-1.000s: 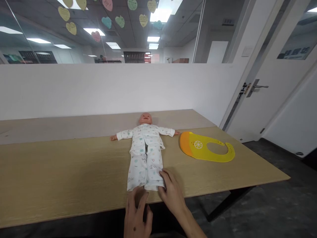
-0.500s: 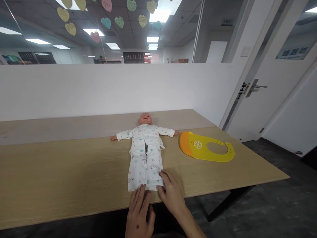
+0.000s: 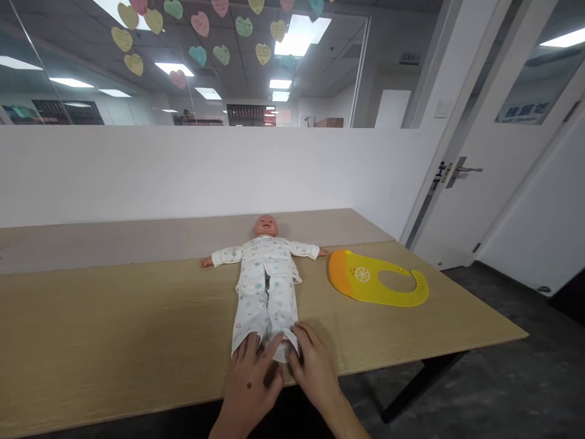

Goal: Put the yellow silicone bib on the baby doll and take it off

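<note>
Head view, near to far. Left hand [image 3: 249,381]: fingers spread and lying across the lower trouser legs, at the near edge of the table, with no tight closure visible; whether it pinches the cloth cannot be told. Right hand [image 3: 315,366]: fingers curved narrowly over the opposite trouser cuff, touching the cloth, its hold equally unclear; the two hands sit just beside each other, fingertips nearly meeting. Pajamas [image 3: 267,292]: white, long-sleeved, with a small colored print, worn by the doll, the cuffs bunched under both hands. Baby doll [image 3: 265,226]: pink vinyl head, lying face-up along the middle of the table, arms straight out, feet hidden. Table [image 3: 91,317]: light oak-grain top on black legs, a paler board [image 3: 137,241] behind it. Silicone bib [image 3: 377,279]: yellow with an orange edge and lemon-slice motif, lying flat near the doll's outstretched hand, right of it in this view. Farther off: white partition wall [image 3: 183,177], white door [image 3: 457,213] with a lever handle [image 3: 466,169], and pastel paper hearts [image 3: 200,24] above.
</note>
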The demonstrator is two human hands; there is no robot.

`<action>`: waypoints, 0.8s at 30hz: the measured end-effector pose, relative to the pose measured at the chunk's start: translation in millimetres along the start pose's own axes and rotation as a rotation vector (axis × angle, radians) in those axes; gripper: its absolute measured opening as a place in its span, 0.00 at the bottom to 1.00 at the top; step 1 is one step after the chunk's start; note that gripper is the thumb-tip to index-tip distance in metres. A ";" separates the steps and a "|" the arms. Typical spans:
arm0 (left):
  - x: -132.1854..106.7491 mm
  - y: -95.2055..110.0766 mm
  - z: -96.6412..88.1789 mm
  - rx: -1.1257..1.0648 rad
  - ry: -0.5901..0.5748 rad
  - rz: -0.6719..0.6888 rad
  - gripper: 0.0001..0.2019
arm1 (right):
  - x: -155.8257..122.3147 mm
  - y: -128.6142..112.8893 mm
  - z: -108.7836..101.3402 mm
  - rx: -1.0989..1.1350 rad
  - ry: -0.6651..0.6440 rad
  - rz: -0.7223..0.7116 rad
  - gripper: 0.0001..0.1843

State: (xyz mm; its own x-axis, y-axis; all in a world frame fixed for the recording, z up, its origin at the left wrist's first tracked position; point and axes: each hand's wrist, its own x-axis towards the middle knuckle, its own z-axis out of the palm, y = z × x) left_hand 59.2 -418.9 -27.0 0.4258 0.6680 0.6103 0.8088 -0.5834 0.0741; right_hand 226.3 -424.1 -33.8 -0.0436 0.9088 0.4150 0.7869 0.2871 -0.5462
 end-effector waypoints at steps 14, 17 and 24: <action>-3.2 -9.6 20.3 0.257 0.013 -0.179 0.16 | -1.8 -6.2 1.5 0.018 0.029 0.051 0.26; -8.9 -10.3 19.2 0.240 0.014 -0.139 0.17 | 1.6 -8.0 -3.0 0.124 0.035 0.048 0.26; -20.4 8.2 19.9 0.131 0.074 -0.142 0.16 | 11.5 -6.3 -28.3 0.510 -0.062 0.048 0.25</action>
State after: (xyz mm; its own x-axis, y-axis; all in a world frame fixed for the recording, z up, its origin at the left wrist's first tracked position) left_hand 65.3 -428.1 -54.5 0.2765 0.7005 0.6579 0.9067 -0.4171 0.0630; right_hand 238.3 -424.0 -5.0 -0.0637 0.9364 0.3450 0.3896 0.3416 -0.8553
